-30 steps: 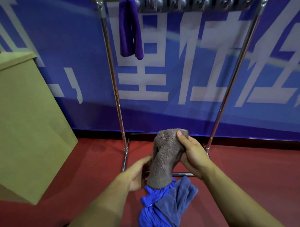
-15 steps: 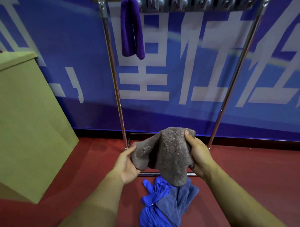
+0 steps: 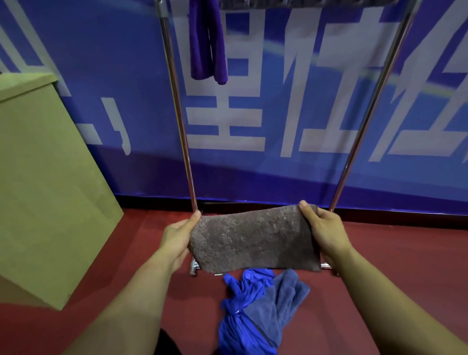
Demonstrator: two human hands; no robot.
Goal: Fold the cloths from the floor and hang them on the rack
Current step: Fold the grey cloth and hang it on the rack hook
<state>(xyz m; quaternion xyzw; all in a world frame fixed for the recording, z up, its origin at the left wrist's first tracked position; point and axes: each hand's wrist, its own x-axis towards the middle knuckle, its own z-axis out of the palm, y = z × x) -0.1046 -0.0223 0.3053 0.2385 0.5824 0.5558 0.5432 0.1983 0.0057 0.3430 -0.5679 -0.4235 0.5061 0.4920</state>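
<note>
Brown-grey fleecy cloth [image 3: 252, 240] stretched flat and wide in the air, low in front of the rack [image 3: 363, 125], above the red floor [image 3: 405, 264]. Left hand [image 3: 176, 239] pinching the cloth's left edge, thumb on top at the upper corner; right hand [image 3: 325, 232] grasping the right edge the same way. Half a second ago bunched and drooping between hands held close together; a second ago a tight wad, gripped from above by the right hand. Now pulled apart, spread to full width.

Just below, near side: bright blue cloth [image 3: 242, 320] crumpled on the floor, touching a grey-blue cloth [image 3: 282, 300] on its right, both unmoved. Up at far left of the rack's top bar: purple cloth [image 3: 207, 40] hung folded. Behind the rack: blue banner [image 3: 293, 170] with large white characters, cropped and not surely legible. Far left: tan box [image 3: 39, 171].
</note>
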